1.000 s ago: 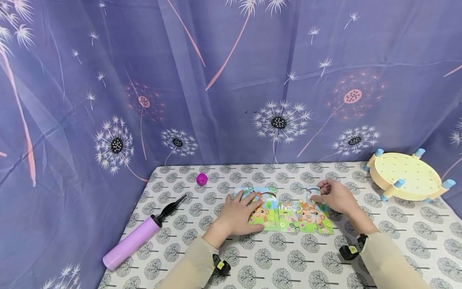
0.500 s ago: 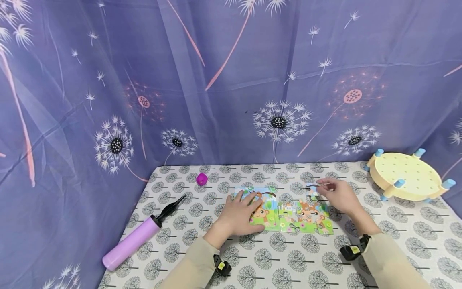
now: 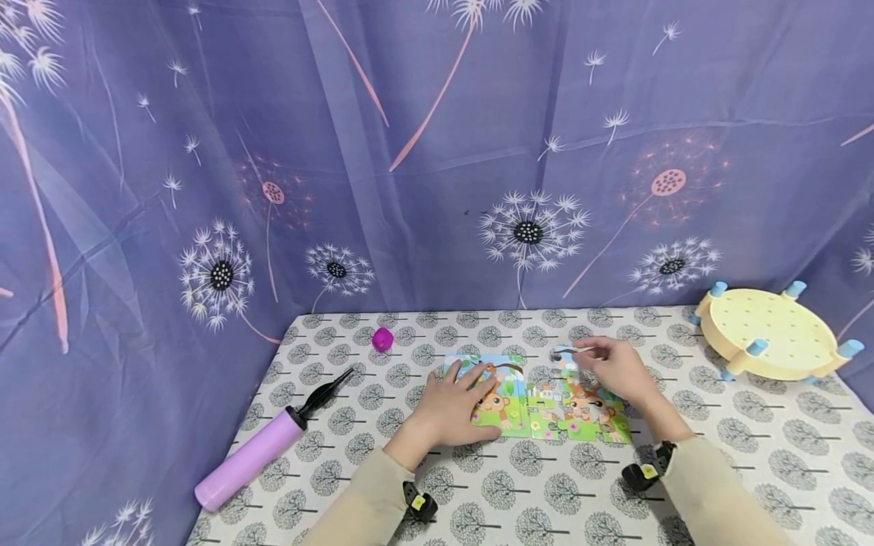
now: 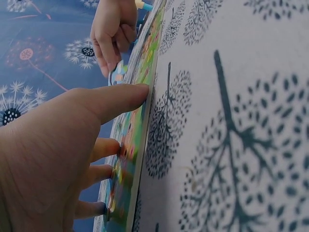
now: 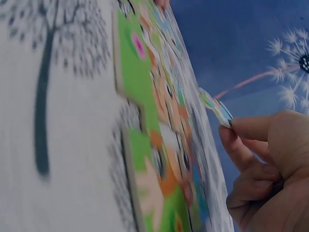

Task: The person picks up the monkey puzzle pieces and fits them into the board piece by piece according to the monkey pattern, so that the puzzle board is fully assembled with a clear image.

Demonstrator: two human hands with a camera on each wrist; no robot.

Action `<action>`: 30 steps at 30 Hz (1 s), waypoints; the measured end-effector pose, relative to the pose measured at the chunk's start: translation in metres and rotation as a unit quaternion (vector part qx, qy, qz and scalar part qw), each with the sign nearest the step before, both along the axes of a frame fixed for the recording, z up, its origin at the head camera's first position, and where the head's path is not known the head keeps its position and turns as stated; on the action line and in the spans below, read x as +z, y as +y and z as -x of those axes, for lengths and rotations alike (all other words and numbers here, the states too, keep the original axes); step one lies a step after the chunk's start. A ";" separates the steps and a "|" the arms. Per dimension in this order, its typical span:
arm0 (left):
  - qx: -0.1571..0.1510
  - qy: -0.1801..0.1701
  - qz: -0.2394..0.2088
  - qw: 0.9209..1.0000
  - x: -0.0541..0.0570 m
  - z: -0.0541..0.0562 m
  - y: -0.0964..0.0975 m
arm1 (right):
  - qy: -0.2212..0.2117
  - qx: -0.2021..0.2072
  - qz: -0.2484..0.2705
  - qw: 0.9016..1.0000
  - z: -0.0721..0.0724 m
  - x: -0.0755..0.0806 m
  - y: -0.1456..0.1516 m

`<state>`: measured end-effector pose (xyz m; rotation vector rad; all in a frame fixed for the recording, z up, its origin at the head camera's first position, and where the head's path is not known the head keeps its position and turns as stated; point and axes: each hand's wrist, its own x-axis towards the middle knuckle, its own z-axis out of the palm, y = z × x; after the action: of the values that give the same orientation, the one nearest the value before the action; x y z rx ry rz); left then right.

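My left hand (image 3: 447, 409) lies with fingers spread on a picture card (image 3: 514, 425) showing a cartoon animal under a branch; part of the card is hidden beneath it. In the left wrist view, the thumb (image 4: 123, 99) reaches along the card's near edge. Joined jigsaw pieces (image 3: 580, 431), with green grass and a brown animal, lie directly right of the card. My right hand (image 3: 617, 371) pinches a jigsaw piece (image 5: 216, 107) between thumb and fingertips, above the far side of the joined pieces. That piece is pale blue with a brown branch.
A purple hand pump (image 3: 253, 459) with a black nozzle lies at the left. Near the back sits a small magenta object (image 3: 382, 339). A yellow oval stand with blue-tipped legs (image 3: 771, 330) occupies the back right. A dandelion-print curtain (image 3: 437, 227) hangs behind the table.
My right hand has moved left with the jigsaw piece, from the right end of the joined pieces toward their middle. The left hand has stayed on the card.
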<state>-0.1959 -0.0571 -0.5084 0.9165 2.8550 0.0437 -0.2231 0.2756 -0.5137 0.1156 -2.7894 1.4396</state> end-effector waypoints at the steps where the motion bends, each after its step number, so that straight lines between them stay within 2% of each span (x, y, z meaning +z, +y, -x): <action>1: 0.001 -0.001 0.000 1.000 0.000 0.000 0.000 | 0.001 0.001 0.000 1.000 0.001 0.000 -0.004; 15: 0.002 -0.001 -0.001 1.000 0.000 0.000 0.000 | -0.013 0.040 0.032 0.999 0.009 -0.002 -0.057; 22: 0.003 -0.003 -0.003 1.000 -0.003 0.002 -0.001 | -0.026 0.059 0.016 0.998 0.011 -0.002 -0.080; 30: 0.003 -0.005 0.000 1.000 -0.001 0.001 0.000 | -0.034 0.038 -0.008 0.999 0.015 -0.007 -0.093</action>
<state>-0.1971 -0.0574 -0.5097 0.9059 2.8483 0.0497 -0.2379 0.1827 -0.5203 0.1767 -2.8806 1.4651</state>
